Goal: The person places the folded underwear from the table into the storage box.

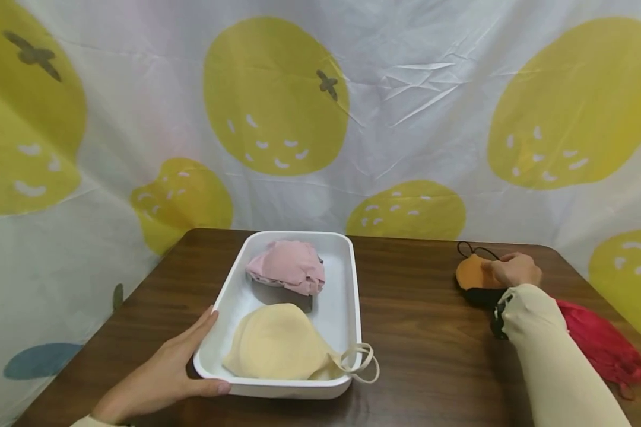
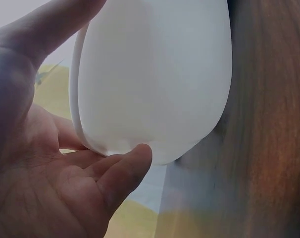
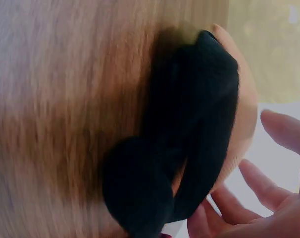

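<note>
A white tray [image 1: 354,284] holds a folded pink bra [image 1: 287,265] toward its far end and a pale yellow bra [image 1: 278,344] nearer me. The yellow bra's strap loops hang over the near right rim. My left hand [image 1: 165,367] grips the near left corner of the tray, thumb along the front wall and fingers at the left side. At the far right, my right hand [image 1: 517,270] is at an orange and black bra [image 1: 471,271]. Its fingers [image 3: 261,186] are loosely spread against the orange cup in the right wrist view. Black fabric [image 3: 199,104] faces that camera.
A red bra [image 1: 598,341] lies by the table's right edge, partly behind my right forearm. Brown wooden table [image 1: 406,320] extends between the tray and the orange and black bra. Behind it hangs a white curtain [image 1: 406,130] printed with yellow fruit.
</note>
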Demonstrator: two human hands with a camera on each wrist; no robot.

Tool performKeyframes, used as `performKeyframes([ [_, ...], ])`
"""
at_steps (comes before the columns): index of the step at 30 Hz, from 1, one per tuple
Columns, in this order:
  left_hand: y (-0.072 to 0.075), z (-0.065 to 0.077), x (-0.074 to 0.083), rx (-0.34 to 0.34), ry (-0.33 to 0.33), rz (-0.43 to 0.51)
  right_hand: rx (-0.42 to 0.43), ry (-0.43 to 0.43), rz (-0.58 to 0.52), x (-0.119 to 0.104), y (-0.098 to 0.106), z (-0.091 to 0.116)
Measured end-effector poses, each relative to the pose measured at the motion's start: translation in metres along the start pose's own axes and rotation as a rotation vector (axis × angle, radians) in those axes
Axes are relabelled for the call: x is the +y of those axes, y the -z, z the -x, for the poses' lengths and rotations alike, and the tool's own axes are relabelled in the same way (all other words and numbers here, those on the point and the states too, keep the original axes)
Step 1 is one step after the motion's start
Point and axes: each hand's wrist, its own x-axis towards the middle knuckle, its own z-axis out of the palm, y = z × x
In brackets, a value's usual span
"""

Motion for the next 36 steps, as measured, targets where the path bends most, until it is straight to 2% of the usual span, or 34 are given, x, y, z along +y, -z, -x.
performKeyframes([
  [7,0.001,0.001,0.002,-0.008,0.006,-0.019,-0.072,-0.026,0.115,0.002,-0.002,-0.007],
  [11,0.003,0.0,0.004,-0.008,0.015,0.001,-0.076,-0.065,0.11,0.003,-0.003,-0.006],
  [20,0.004,0.001,0.003,-0.012,0.021,0.003,-0.094,-0.084,0.103,0.003,-0.004,-0.006],
  [27,0.002,0.001,0.004,-0.014,0.016,0.009,-0.131,-0.168,0.148,0.005,-0.003,-0.009],
  [33,0.003,0.001,0.002,-0.009,0.013,0.007,-0.164,-0.149,0.133,0.006,-0.003,-0.011],
  [36,0.003,0.001,0.001,-0.014,0.012,0.012,-0.188,-0.11,0.146,0.01,-0.002,-0.012],
])
